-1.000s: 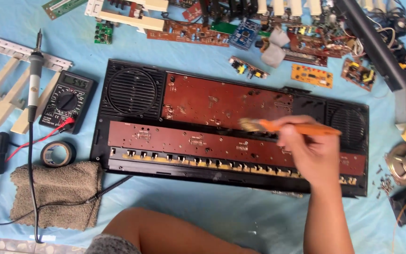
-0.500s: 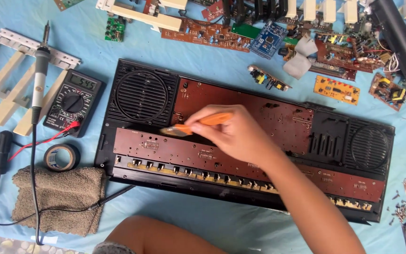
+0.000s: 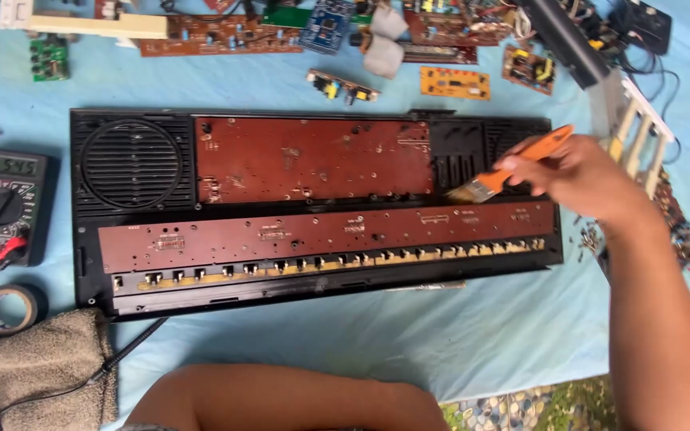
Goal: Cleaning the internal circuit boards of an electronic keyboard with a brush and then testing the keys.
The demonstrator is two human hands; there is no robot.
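Orange brush (image 3: 513, 165) gripped in the right hand (image 3: 580, 177), fingers (image 3: 533, 162) closed around the handle, bristles down and to the left, touching the right part of the opened black case (image 3: 89, 231), just beside the upper brown board (image 3: 313, 158) and above the long lower board (image 3: 325, 233). Round speaker grille (image 3: 130, 164) at the case's left end. Row of small contacts along the lower board's front edge. Left hand out of sight; only a bare forearm (image 3: 281, 399) lying across the bottom of the view, so its fingers cannot be told. Blue cloth (image 3: 457, 335) spread under everything. Left of the case, a multimeter (image 3: 0, 203) with red lead, a tape roll (image 3: 3, 308) below it, and a grey towel (image 3: 37, 367) at the corner. Beyond the case, scattered small circuit boards (image 3: 454, 82) and loose parts.
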